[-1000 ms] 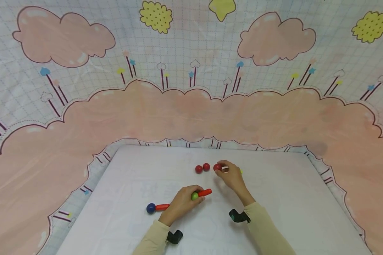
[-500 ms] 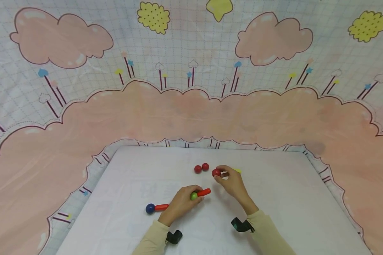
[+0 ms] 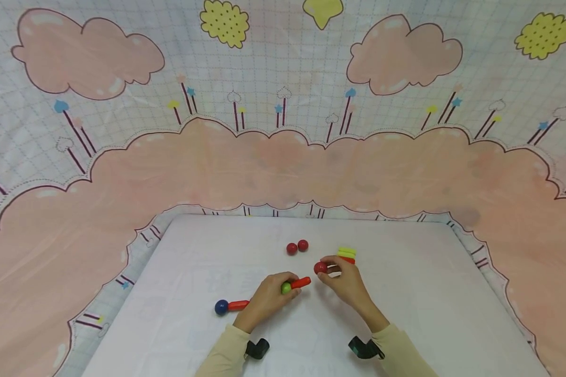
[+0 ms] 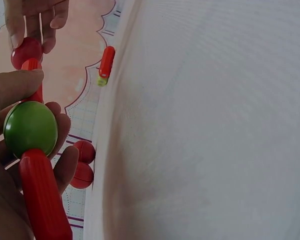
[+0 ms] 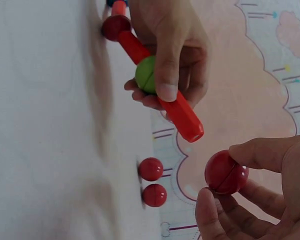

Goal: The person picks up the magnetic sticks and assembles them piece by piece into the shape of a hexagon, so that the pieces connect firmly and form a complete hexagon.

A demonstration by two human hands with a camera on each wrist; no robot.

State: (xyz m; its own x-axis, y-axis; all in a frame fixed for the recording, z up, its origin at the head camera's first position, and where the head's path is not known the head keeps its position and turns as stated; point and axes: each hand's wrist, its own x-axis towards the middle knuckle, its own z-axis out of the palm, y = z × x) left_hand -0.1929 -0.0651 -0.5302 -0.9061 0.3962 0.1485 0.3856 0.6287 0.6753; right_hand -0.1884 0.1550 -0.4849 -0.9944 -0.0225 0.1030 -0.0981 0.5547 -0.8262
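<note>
My left hand holds a chain of toy rods and balls, with thumb and fingers about its green ball and the rod beside it. A red rod juts out at the chain's right end. Towards the left run another red rod, a red ball, a further red rod and a blue ball. My right hand pinches a loose red ball between thumb and fingers. In the head view that ball is just beyond the free rod end, a small gap apart.
Two red balls lie side by side farther back on the white table. Behind my right hand are yellow-green rods and a red rod, partly covered by the hand. A patterned cloth surrounds the table.
My right hand has come back towards me with its red ball, nearer the chain's rod end, uncovering the yellow-green and red rods behind. My left hand and the chain have hardly moved.
</note>
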